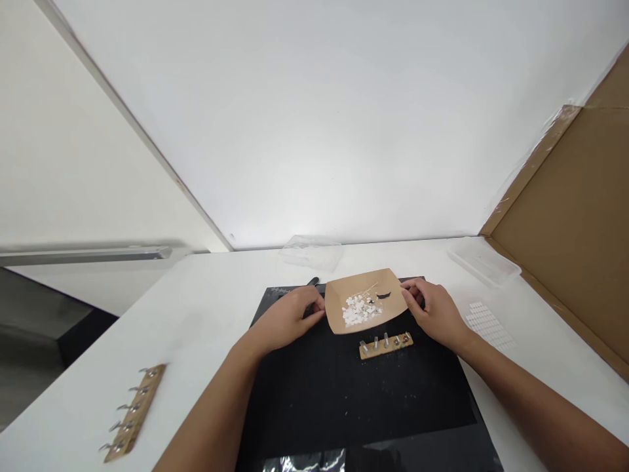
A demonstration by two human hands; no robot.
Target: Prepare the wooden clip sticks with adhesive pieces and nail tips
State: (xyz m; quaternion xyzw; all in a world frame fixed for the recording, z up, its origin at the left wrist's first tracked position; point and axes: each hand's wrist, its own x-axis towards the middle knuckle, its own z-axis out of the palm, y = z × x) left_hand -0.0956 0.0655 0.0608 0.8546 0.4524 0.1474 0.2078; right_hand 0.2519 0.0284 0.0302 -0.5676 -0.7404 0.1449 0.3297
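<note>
A brown paper tray (339, 292) is held between my two hands above the far part of a black mat (354, 400). White scraps (361, 309) lie heaped in it, with a thin pale stick and a dark curved piece. My left hand (297, 316) pinches the tray's left edge, while my right hand (432, 309) grips the right edge with thumb and fingers. Just in front of the tray, a small wooden strip (386, 346) with several clear and metal pegs rests on the mat. The tray's far underside is hidden.
Another wooden strip with metal hooks (135, 413) lies on the white table at the left. Clear plastic (312, 252) sits by the back wall, and a clear plastic lid or tray (484, 262) at the right. A sheet of small white pieces (489, 326) lies beside my right arm. Cardboard (570, 229) borders the right.
</note>
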